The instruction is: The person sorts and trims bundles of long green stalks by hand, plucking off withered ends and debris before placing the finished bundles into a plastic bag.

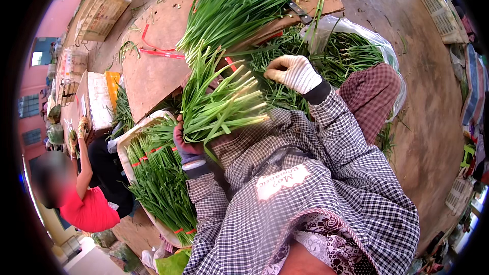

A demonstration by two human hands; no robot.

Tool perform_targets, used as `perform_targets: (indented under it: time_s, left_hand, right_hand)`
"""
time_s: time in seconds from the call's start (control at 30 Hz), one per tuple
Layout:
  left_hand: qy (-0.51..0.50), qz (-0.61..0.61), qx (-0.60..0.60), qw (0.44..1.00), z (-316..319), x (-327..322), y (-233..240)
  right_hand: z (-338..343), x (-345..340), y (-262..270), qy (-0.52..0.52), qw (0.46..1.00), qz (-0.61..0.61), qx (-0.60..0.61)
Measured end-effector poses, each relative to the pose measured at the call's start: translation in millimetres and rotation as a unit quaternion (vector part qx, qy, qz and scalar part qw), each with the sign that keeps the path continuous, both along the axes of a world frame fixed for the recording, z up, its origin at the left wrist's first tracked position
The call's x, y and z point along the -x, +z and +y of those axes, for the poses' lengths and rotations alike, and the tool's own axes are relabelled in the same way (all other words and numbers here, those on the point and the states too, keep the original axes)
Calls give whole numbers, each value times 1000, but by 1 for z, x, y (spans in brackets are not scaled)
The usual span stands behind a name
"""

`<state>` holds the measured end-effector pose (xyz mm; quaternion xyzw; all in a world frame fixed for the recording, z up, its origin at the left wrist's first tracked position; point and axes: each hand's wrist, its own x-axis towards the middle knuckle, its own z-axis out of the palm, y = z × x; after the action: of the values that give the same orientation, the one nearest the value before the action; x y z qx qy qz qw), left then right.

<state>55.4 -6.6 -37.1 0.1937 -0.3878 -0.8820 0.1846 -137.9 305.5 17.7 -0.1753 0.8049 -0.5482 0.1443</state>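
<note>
My left hand (187, 141), in a dark reddish glove, grips a loose bunch of garlic chives (221, 103) over my lap. The pale cut stem ends point right, and the leaves hide part of that hand's fingers. To the right of the stems is my right hand (293, 73) in a white knit glove. Its fingers are curled with a gap at the thumb, and nothing shows between them. Below it lie loose green leaves (282, 95). A larger pile of chives (233, 11) rests on a wooden board (153, 80) in front of me.
A knife (300, 11) lies at the board's right edge, and red tape strips (162, 54) on its left. Banded bundles fill a white crate (124, 149) at my left. A clear plastic bag (355, 26) holds more greens. Another person (89, 206) sits at far left beside foam boxes (100, 99).
</note>
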Motion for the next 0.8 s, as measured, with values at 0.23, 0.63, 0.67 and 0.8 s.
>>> perform_targets:
  time_s: [0.23,0.63,0.67,0.8]
  left_hand:
    - [27,-81,-29,996,6,15,23]
    - [25,-37,-3,999,-13,-1,2]
    - [28,-25,3,999,-15,-3,1]
    - [5,-4,-2,1000,-21,-5,-3]
  right_hand:
    - [-55,12,43,231,958,147,-86]
    - [11,27,-38,28,955,176,-237]
    - [25,32,-46,96,922,229,-296]
    - [17,-1,-11,95,991,42,-89]
